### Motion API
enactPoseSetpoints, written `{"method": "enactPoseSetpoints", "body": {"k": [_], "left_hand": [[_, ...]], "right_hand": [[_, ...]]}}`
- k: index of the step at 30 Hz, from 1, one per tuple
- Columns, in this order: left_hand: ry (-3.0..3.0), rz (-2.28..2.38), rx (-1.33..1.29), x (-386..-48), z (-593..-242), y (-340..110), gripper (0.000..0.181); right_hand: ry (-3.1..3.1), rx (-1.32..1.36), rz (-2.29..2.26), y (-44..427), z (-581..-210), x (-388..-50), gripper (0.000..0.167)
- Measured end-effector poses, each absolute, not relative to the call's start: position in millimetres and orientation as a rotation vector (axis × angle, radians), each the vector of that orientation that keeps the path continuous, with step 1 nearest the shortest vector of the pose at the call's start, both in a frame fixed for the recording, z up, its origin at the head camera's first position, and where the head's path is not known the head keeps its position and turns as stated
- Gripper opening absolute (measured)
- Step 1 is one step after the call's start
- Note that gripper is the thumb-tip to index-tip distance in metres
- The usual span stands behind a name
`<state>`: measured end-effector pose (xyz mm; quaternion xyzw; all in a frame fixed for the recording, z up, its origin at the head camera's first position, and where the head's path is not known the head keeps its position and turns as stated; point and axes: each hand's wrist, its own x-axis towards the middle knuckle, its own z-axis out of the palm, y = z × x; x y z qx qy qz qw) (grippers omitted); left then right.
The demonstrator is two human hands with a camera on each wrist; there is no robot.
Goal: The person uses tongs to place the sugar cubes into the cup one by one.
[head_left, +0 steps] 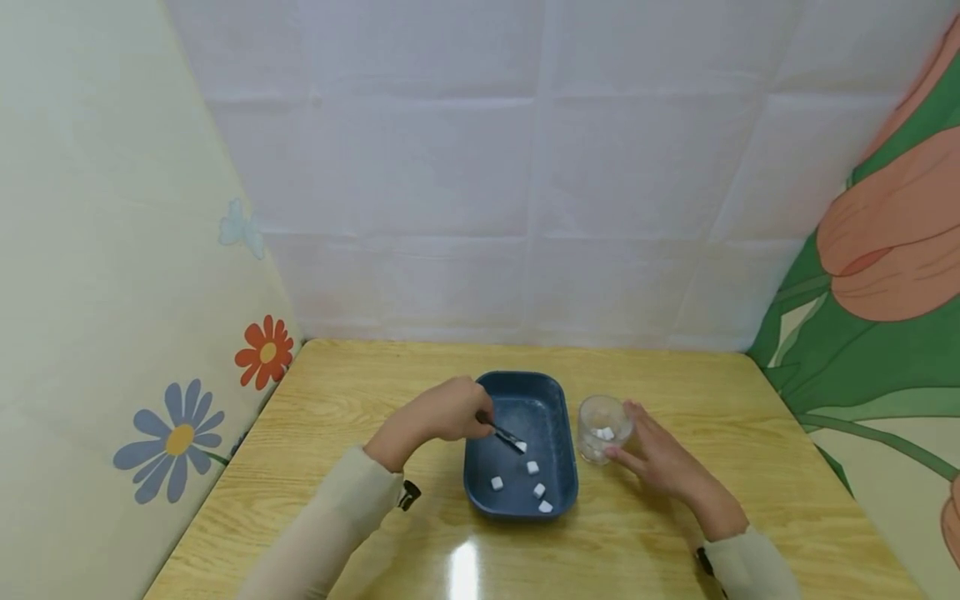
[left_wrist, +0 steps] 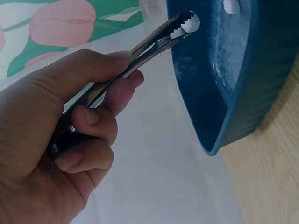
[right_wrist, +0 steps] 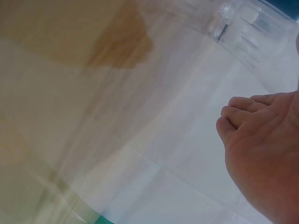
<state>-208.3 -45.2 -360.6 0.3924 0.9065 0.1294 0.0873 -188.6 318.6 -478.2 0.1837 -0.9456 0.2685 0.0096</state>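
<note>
My left hand [head_left: 455, 409] [left_wrist: 70, 126] grips metal tongs [head_left: 508, 437] [left_wrist: 154, 44] over the dark blue tray [head_left: 480, 454] [left_wrist: 240, 79]. In the left wrist view a white cube [left_wrist: 190, 23] sits between the serrated tips of the tongs. Several other white cubes [head_left: 532, 467] lie on the tray's floor, mostly in its near half. Right of the tray stands a clear glass [head_left: 592, 417] [right_wrist: 252, 28] with white cubes [head_left: 603, 433] inside. Thumb and fingers of my right hand [head_left: 663, 458] [right_wrist: 266, 149] hold the glass from its right side.
A light wooden table [head_left: 360, 383] bears everything. Behind it hangs a creased white cloth [head_left: 450, 183]. Flowered panels stand at the left [head_left: 90, 292] and at the right [head_left: 885, 350].
</note>
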Motion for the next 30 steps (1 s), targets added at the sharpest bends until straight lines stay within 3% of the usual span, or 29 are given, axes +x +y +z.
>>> {"method": "enactPoseSetpoints", "body": {"k": [30], "left_hand": [[2.722, 0.478, 1.217, -222.2, -343.6, -14.1, 0.016]], "right_hand": [[-2.951, 0.563, 0.830, 318.9, -478.9, -190.2, 0.094]]}}
